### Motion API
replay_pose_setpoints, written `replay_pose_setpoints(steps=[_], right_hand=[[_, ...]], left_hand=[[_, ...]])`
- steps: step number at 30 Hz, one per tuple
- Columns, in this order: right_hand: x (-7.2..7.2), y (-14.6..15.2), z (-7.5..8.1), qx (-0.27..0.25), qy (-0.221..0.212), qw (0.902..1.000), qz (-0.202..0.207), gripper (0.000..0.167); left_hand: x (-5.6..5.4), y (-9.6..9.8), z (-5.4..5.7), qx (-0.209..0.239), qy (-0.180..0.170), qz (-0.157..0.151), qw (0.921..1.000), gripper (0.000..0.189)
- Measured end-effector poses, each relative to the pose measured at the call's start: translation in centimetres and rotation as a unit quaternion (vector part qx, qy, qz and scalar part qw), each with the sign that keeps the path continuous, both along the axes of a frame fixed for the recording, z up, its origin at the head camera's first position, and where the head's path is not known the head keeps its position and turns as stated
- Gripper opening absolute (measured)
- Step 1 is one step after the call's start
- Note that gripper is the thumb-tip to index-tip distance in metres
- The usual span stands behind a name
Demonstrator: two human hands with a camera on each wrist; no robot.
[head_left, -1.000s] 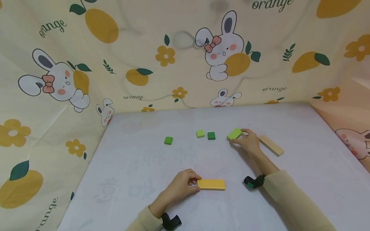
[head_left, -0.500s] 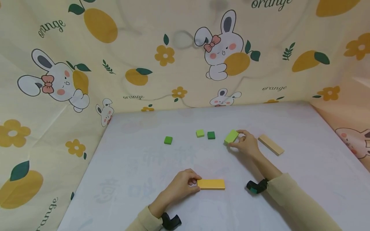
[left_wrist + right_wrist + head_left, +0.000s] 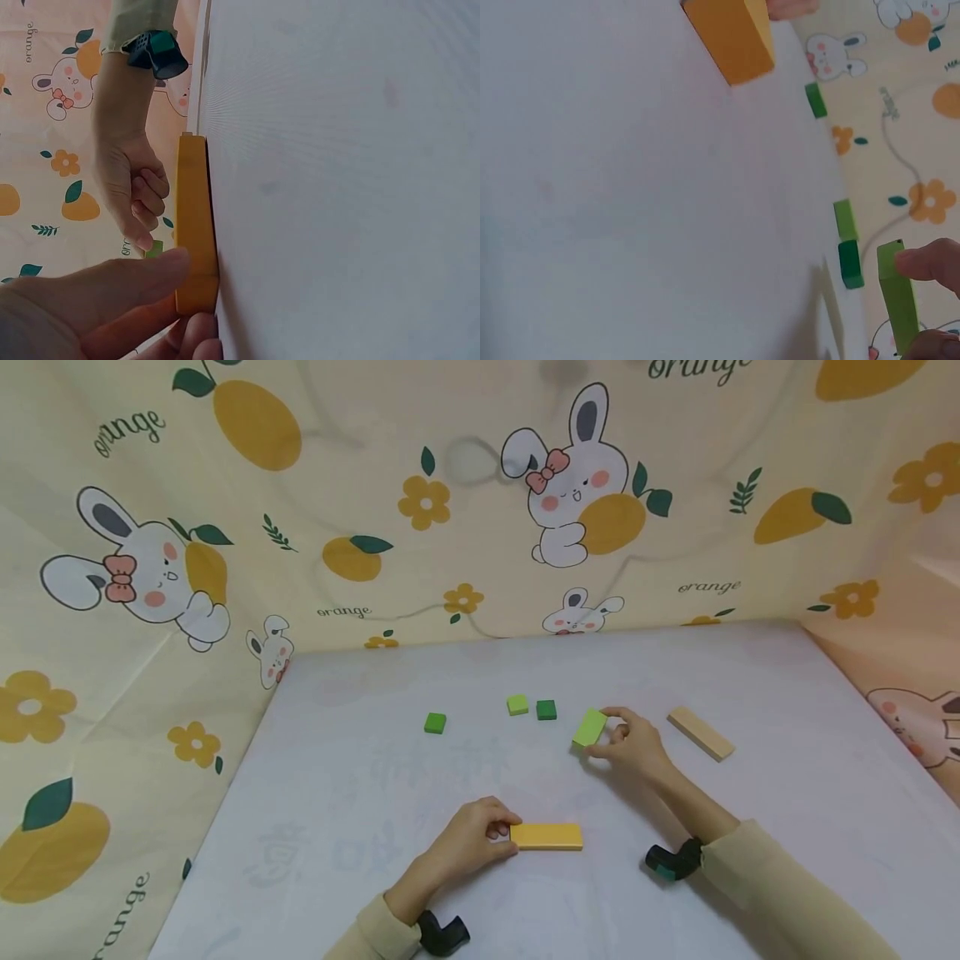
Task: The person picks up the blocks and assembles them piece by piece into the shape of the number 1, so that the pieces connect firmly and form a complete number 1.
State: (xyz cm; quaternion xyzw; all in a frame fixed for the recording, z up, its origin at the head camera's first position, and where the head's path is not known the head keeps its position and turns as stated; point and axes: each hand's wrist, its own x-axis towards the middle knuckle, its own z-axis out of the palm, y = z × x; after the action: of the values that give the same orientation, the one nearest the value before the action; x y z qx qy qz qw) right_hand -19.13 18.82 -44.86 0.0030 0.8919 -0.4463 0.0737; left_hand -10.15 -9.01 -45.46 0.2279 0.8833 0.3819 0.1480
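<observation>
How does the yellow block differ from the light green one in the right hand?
The yellow block is longer; the light green block is shorter.
In the head view, the yellow block runs sideways, while the light green block slants.
The left hand grips the yellow block; the right hand pinches the light green block.
Both are rectangular.

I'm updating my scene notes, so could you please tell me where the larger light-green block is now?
In the head view, the larger light-green block is right of centre, pinched by the right hand, just right of the dark-green block.
</observation>
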Motion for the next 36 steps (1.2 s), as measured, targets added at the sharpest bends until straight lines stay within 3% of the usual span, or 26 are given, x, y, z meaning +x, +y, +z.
replay_pose_setpoints(steps=[24,36], right_hand=[[3.3,-1.7,0.1,0.008,0.017,0.9977,0.065,0.067],[4.4,-2.3,-0.3,-0.011,0.016,0.9962,0.085,0.065]], left_hand=[[0.0,0.0,0.0,-0.004,0.000,0.000,1.0000,0.029],[0.0,0.1,-0.1,-0.014,-0.004,0.003,0.9999,0.029]])
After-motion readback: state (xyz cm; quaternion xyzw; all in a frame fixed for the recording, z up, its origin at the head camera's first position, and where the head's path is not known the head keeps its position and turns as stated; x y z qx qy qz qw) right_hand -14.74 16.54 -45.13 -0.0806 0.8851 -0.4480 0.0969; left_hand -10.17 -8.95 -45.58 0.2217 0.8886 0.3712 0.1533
